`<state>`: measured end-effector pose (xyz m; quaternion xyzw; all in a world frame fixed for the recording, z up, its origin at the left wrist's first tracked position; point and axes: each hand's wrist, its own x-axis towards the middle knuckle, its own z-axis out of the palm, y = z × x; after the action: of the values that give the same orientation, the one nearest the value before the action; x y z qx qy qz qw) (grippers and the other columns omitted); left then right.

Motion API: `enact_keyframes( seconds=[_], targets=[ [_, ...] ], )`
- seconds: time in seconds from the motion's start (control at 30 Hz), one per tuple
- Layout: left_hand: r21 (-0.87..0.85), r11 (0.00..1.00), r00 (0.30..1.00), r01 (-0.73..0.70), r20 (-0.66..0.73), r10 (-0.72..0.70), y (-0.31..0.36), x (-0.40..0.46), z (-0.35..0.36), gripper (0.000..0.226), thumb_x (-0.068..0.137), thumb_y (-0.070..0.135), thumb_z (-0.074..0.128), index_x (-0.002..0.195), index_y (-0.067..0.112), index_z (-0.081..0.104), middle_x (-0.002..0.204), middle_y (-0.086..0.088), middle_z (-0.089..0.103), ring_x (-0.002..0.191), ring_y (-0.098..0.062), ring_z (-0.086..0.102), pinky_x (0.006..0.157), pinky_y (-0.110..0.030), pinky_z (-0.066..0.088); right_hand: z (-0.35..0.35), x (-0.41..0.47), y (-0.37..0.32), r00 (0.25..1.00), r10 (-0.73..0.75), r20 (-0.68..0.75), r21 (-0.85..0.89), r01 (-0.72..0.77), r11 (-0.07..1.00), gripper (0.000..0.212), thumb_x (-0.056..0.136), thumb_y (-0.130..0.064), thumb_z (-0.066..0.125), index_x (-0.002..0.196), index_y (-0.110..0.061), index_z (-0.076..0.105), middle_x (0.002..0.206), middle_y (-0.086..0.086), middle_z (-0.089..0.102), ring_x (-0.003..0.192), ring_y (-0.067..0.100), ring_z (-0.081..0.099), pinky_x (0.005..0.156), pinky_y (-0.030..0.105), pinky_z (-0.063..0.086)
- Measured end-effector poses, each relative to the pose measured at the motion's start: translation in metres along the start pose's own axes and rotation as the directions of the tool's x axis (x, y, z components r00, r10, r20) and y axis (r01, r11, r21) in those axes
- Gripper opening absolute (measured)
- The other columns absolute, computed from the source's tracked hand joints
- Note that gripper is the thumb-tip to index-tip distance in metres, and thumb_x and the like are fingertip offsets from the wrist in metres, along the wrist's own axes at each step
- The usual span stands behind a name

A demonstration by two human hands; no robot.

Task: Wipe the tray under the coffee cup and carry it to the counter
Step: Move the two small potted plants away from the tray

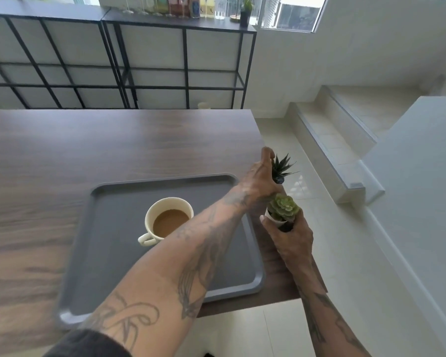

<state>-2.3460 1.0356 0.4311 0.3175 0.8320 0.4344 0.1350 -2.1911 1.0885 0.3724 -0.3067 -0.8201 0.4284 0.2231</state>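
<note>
A grey tray (119,256) lies on the dark wooden table (88,145), near its right end. A cream cup of coffee (168,219) stands on the tray, handle toward me. My left arm reaches across the tray; my left hand (259,181) grips a small pot with a dark spiky plant (281,167) at the table's right edge. My right hand (290,238) holds a white pot with a pale green succulent (283,208) just right of the tray. No cloth is in view.
The table's right edge (273,161) drops to a tiled floor (345,253). A white counter (422,163) stands to the right, steps (332,130) behind it. Black frame shelving (139,60) with bottles on top lines the far wall.
</note>
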Motion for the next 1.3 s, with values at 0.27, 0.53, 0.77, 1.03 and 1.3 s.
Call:
enact_keyframes(
  seconds=[0.27,0.53,0.77,1.03,1.3],
  targets=[
    [0.029,0.999,0.999,-0.038,0.030,0.037,0.006,-0.010,-0.018,0.070,0.069,0.014,0.079,0.119,0.019,0.030,0.095,-0.010,0.055,0.077,-0.024,0.057,0.063,-0.035,0.049,-0.008,0.002,-0.008,0.998,-0.007,0.058,0.060,0.004,0.998,0.059,0.070,-0.046,0.084,0.120,-0.027,0.059,0.106,-0.001,0.069,0.096,0.019,0.065,0.081,0.023,0.053],
    [0.012,0.998,0.981,-0.054,-0.188,0.056,0.009,-0.033,-0.131,0.069,0.062,0.018,0.081,0.117,0.019,0.039,0.085,-0.003,0.066,0.076,-0.019,0.067,0.065,-0.035,0.057,-0.006,0.031,-0.080,0.963,-0.243,0.117,0.120,0.229,0.966,0.053,0.073,-0.038,0.085,0.118,-0.019,0.065,0.105,0.002,0.070,0.089,0.020,0.066,0.067,0.008,0.048],
    [0.083,0.996,0.940,0.043,-0.342,-0.012,-0.030,-0.096,-0.235,0.072,0.062,0.030,0.083,0.119,0.023,0.040,0.098,0.000,0.072,0.080,-0.010,0.070,0.068,-0.024,0.057,0.038,0.049,-0.154,0.896,-0.401,0.191,0.158,0.375,0.913,0.053,0.066,-0.045,0.087,0.109,-0.023,0.068,0.104,0.002,0.069,0.090,0.017,0.068,0.080,0.033,0.058],
    [0.085,0.981,0.879,0.176,-0.462,-0.117,-0.074,-0.155,-0.271,0.068,0.064,0.029,0.086,0.117,0.024,0.044,0.085,0.011,0.068,0.077,-0.004,0.069,0.065,-0.018,0.050,0.085,0.044,-0.169,0.858,-0.422,0.294,0.120,0.405,0.907,0.057,0.063,-0.049,0.086,0.111,-0.023,0.069,0.104,0.001,0.067,0.097,0.021,0.066,0.089,0.044,0.055],
    [0.108,0.978,0.873,0.177,-0.476,-0.106,-0.080,-0.147,-0.281,0.070,0.064,0.031,0.086,0.118,0.027,0.042,0.095,-0.001,0.071,0.083,-0.014,0.070,0.068,-0.026,0.056,0.094,0.057,-0.180,0.838,-0.441,0.321,0.094,0.436,0.895,0.058,0.065,-0.045,0.088,0.114,-0.020,0.069,0.106,0.004,0.067,0.096,0.022,0.067,0.087,0.040,0.056]
  ],
)
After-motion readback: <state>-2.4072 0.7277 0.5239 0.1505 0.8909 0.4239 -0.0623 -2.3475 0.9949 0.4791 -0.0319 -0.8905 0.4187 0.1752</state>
